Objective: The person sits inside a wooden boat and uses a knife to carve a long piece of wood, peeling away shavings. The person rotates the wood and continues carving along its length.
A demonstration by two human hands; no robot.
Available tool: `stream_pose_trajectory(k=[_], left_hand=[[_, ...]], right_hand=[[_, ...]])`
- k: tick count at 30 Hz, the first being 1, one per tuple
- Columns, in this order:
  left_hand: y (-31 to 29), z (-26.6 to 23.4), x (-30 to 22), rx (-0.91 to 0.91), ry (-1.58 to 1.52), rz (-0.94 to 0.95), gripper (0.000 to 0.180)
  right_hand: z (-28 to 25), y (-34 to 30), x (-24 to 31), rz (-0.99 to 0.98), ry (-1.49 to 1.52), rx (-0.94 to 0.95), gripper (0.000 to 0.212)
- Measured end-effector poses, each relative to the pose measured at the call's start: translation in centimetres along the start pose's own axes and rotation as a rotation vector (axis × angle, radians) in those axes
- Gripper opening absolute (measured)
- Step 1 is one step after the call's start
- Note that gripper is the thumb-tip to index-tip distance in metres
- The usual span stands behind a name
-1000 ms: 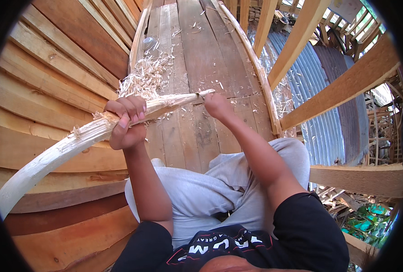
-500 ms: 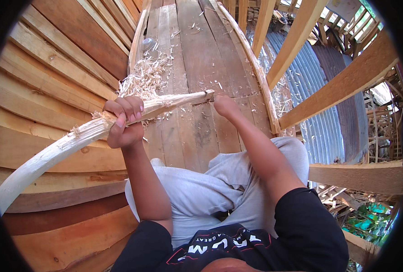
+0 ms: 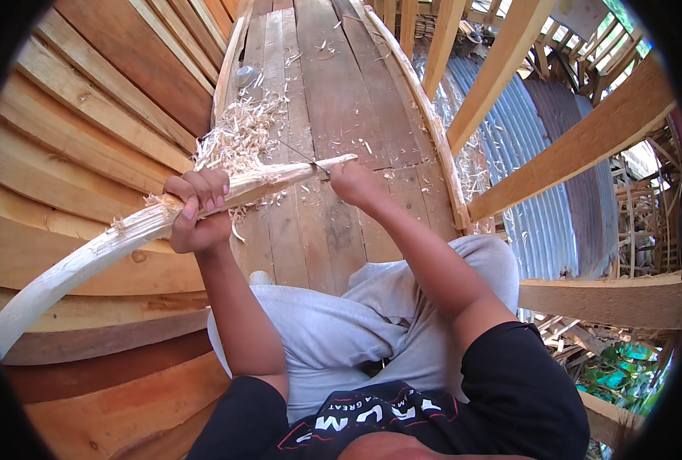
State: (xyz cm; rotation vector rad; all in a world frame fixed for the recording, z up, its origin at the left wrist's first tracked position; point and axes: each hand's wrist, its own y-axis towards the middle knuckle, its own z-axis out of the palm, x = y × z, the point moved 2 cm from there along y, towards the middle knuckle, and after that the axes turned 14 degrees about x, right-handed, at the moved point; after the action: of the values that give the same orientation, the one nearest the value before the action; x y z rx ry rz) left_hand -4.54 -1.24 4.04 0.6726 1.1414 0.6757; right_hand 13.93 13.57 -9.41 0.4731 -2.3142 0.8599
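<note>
A long, curved, pale wooden pole (image 3: 80, 264) runs from the lower left up to a narrowed tip near the middle of the view. My left hand (image 3: 198, 208) is wrapped round it, beside a rough, frayed patch. Close to the tip, my right hand (image 3: 352, 184) is closed on a knife, its handle hidden in the fist. The thin dark knife blade (image 3: 301, 156) lies across the pole and points away to the upper left. Pale curled wood shavings (image 3: 237, 138) are heaped just beyond the pole.
Under me are floorboards (image 3: 341, 100) strewn with loose shavings. Stacked planks (image 3: 88, 176) form a wall on the left. Wooden posts (image 3: 502, 73) and a beam (image 3: 602, 301) border the right, with corrugated metal sheets (image 3: 521, 169) beyond. A small round container (image 3: 246, 75) sits past the shavings.
My right hand has moved left and slightly down, back from the pole's tip, and the knife blade now shows across the wood. My left hand keeps its grip, shifted slightly left with the pole.
</note>
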Motion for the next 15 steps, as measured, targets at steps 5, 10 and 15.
stream_pose_trajectory(k=[5, 10, 15], left_hand=[[-0.1, -0.2, -0.2, 0.018, 0.003, 0.012, 0.015], [0.4, 1.7, 0.4, 0.069, 0.015, 0.013, 0.013], [0.0, 0.4, 0.2, 0.046, -0.009, 0.019, 0.012]], right_hand=[[-0.2, -3.6, 3.4, -0.025, -0.012, 0.049, 0.053], [0.4, -0.4, -0.6, -0.066, 0.004, -0.02, 0.052], [0.9, 0.3, -1.1, -0.007, -0.007, -0.048, 0.052]])
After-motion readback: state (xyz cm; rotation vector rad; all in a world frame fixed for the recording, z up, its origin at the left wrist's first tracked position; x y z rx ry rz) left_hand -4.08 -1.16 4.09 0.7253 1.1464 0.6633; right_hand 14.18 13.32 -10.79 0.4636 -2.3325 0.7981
